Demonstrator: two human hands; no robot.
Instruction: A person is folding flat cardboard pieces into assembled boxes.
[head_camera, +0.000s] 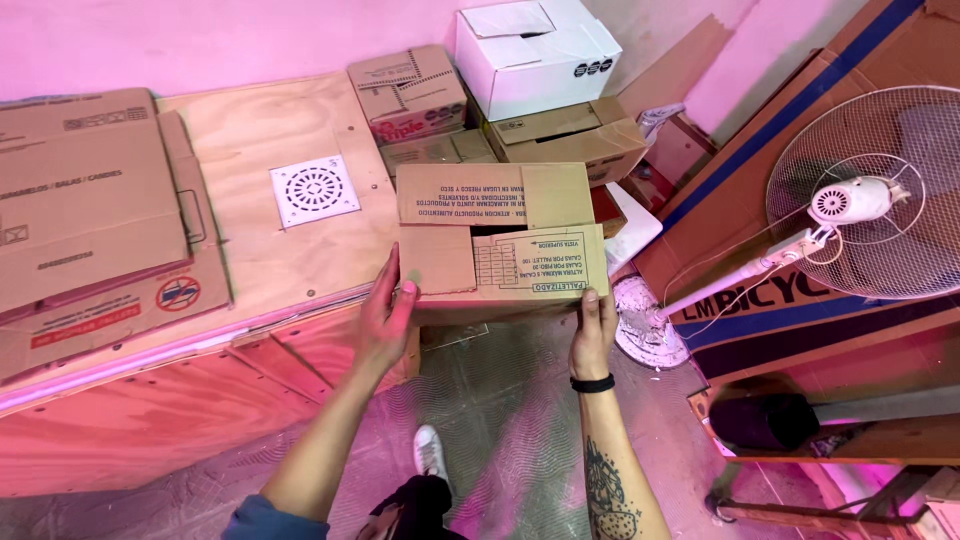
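Over plywood bench (250, 130), carton (500, 235) between hands (490, 325)

Landmark: a plywood platform (240, 140) is taken as reference.
Grille: a white square plate (314, 190) with a round pattern is set flat on the platform's middle.
Flattened cartons: brown sheets (85, 215) are stacked on the platform's left part.
Boxes: a white box (535, 55) and brown boxes (408, 92) are piled at the platform's far right corner.
Fan: a white pedestal fan (865, 195) is seen leaning well to the right of the platform.
Floor: a patterned floor (510, 420) is seen below the platform's near edge.
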